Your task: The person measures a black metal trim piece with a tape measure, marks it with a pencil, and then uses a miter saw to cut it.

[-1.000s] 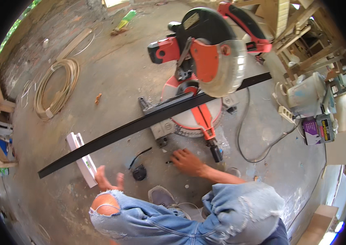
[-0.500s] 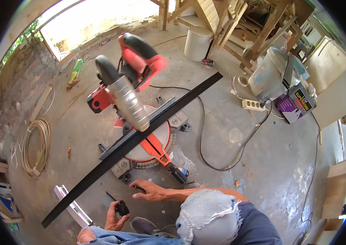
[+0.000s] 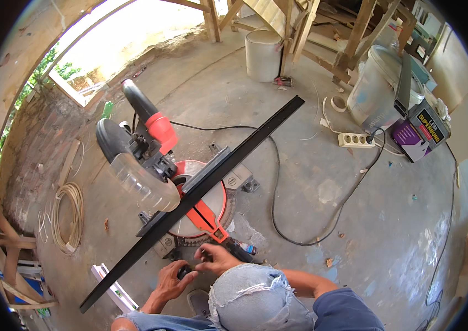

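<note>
A long black metal profile (image 3: 220, 171) lies diagonally across the bed of a red and black mitre saw (image 3: 147, 118) on the floor. The saw's clear blade guard (image 3: 145, 185) is close to the profile. In front of the saw, my left hand (image 3: 171, 282) is closed around a small black tape measure (image 3: 184, 271), mostly hidden by the fingers. Close beside it is my right hand (image 3: 216, 259), its fingers curled near the tape measure. What those fingers hold, if anything, cannot be made out. My denim-covered knee (image 3: 259, 300) rises below the hands.
A white spirit level (image 3: 113, 289) lies under the profile's near end. Coiled cable (image 3: 68, 218) is on the left. To the right are a power strip (image 3: 355, 140), a looping black cord (image 3: 278, 204), a purple and black box (image 3: 419, 132) and a large bucket (image 3: 380, 83). Another white bucket (image 3: 263, 55) stands behind.
My left hand has moved up and right with the tape measure. My right hand has shifted slightly right, its fingers curling, so both hands are now close together. The whole view has shifted.
</note>
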`<state>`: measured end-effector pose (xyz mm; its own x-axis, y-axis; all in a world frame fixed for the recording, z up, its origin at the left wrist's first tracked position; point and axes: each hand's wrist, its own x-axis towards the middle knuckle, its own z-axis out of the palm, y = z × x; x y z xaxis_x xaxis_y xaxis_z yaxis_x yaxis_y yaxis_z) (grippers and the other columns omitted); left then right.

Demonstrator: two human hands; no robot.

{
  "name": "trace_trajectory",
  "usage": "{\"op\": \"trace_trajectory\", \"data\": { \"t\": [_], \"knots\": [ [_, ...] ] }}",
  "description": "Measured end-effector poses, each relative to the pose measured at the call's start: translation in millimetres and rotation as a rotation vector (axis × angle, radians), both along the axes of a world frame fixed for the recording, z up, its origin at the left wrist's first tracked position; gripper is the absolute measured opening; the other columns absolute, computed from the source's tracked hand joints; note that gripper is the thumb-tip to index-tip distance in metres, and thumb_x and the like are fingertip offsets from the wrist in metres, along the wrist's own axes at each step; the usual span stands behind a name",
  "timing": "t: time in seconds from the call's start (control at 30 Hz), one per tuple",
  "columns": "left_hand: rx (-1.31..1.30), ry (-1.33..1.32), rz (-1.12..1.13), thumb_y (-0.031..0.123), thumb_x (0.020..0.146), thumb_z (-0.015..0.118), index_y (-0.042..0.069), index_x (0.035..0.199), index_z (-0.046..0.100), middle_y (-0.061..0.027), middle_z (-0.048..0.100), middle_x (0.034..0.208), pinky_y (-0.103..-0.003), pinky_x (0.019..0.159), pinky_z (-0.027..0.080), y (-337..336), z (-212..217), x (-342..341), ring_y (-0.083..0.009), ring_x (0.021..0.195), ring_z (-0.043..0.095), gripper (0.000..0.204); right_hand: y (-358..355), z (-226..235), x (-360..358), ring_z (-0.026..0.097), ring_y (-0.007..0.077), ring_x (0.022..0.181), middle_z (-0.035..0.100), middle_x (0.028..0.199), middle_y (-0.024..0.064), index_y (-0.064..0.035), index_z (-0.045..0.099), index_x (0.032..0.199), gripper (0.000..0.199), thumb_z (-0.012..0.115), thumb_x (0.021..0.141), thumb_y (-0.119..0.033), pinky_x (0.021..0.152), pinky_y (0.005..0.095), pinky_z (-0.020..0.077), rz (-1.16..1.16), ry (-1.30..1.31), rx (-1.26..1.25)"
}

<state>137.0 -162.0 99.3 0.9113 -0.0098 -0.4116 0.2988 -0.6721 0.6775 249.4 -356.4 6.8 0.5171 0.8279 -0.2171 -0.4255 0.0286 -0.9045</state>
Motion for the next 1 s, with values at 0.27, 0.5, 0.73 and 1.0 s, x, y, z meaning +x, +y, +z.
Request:
{"op": "trace_trajectory", "data": {
  "t": [0.27,0.5,0.73,1.0],
  "knots": [
    [0.095,-0.043,0.508,0.005,0.091,0.065,0.0,0.101,0.075,-0.0109,0.07,0.078,-0.029,0.065,0.051,113,-18,-70,-0.0221,0.074,0.07,0.015,-119,48,226,0.055,0.0066,0.061,0.066,0.08,0.0006,-0.0055,0.066,0.101,0.024,0.085,0.087,-0.012,0.05,0.0237,0.0414,-0.918,0.192,0.188],
    [0.133,-0.086,0.441,0.016,0.089,0.066,0.0,0.093,0.076,-0.0141,0.069,0.067,-0.034,0.06,0.051,77,-6,-22,-0.0204,0.061,0.068,0.019,-27,17,137,0.04,0.0043,0.049,0.057,0.063,-0.0044,-0.0051,0.076,0.086,0.036,0.072,0.1,-0.038,0.043,0.0261,0.0293,-0.83,0.051,-0.271],
    [0.158,-0.04,0.403,0.024,0.088,0.064,0.004,0.095,0.078,-0.0188,0.07,0.073,-0.042,0.07,0.054,55,-7,13,-0.0346,0.072,0.072,0.025,25,22,66,0.046,0.0046,0.053,0.058,0.063,-0.003,-0.0014,0.071,0.083,0.037,0.072,0.101,-0.034,0.047,0.0249,0.0365,-0.68,-0.113,-0.261],
    [0.328,-0.239,0.521,0.022,0.091,0.068,0.007,0.1,0.074,-0.0194,0.074,0.089,-0.045,0.073,0.054,66,-9,8,-0.0366,0.081,0.073,0.019,1,-10,183,0.054,0.0084,0.057,0.066,0.066,0.0015,0.0003,0.071,0.077,0.038,0.078,0.096,-0.032,0.05,0.0296,0.0419,-0.881,-0.119,-0.395]
  ]
}}
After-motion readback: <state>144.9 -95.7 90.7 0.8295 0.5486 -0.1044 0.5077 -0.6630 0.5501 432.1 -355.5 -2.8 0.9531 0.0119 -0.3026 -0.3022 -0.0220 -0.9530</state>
